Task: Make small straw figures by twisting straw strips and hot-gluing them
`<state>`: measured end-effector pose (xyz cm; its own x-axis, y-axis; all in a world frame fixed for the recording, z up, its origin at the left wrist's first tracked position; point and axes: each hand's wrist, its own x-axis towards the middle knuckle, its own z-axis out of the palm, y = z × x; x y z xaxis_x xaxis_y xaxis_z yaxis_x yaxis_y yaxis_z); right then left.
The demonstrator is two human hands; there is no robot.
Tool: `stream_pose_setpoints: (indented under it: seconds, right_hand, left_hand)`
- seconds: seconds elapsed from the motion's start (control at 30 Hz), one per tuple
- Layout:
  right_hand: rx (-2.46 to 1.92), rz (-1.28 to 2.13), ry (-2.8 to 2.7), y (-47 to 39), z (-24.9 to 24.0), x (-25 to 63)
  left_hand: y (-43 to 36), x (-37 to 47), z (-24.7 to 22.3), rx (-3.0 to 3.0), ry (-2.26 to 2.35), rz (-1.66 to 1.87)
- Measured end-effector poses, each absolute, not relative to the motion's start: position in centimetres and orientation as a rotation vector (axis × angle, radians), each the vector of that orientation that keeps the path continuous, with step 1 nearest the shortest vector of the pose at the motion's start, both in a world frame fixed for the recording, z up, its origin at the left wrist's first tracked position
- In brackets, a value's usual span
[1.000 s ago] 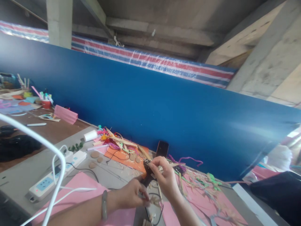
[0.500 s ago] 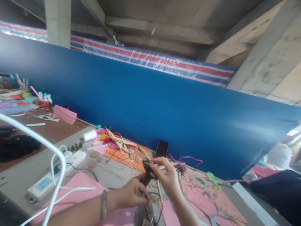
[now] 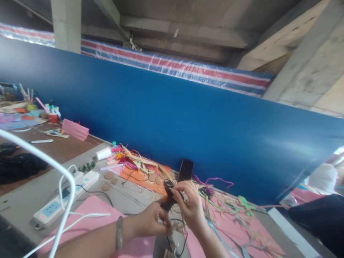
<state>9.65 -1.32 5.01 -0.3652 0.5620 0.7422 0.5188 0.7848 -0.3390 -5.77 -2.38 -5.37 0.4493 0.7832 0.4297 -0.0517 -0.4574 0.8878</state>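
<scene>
In front of me, both hands meet at a dark, roughly stick-shaped object (image 3: 168, 205) with pale bits on its upper end; I cannot make out its kind. My left hand (image 3: 152, 219), with a bracelet on the wrist, is closed around its lower part, thumb and fingers bent together. Thumb and forefinger of my right hand (image 3: 191, 205) pinch near the object's upper part. Below the fingers, a thin black cord (image 3: 185, 239) loops over the table by some pale fibres.
A white power strip (image 3: 66, 200) and white cable (image 3: 70, 191) are at left. A phone (image 3: 186, 170) leans against the blue partition (image 3: 161, 111). Pink sheets (image 3: 92, 215), orange paper (image 3: 138, 176), straw-like scraps (image 3: 141, 159) and round discs (image 3: 109, 175) cover parts of the table.
My right hand's fingers have shifted slightly on the dark object, drawing closer together over its upper part. The left hand stays almost where it was.
</scene>
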Motion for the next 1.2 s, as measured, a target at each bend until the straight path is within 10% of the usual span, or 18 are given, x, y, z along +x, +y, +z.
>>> stream_pose_setpoints:
  seconds: [1.2]
  right_hand:
    - [-0.951, 0.026, -1.955, -1.5, 4.8, 9.2]
  left_hand:
    - [-2.3, -5.8, -5.9, 1.777, 0.626, 1.172]
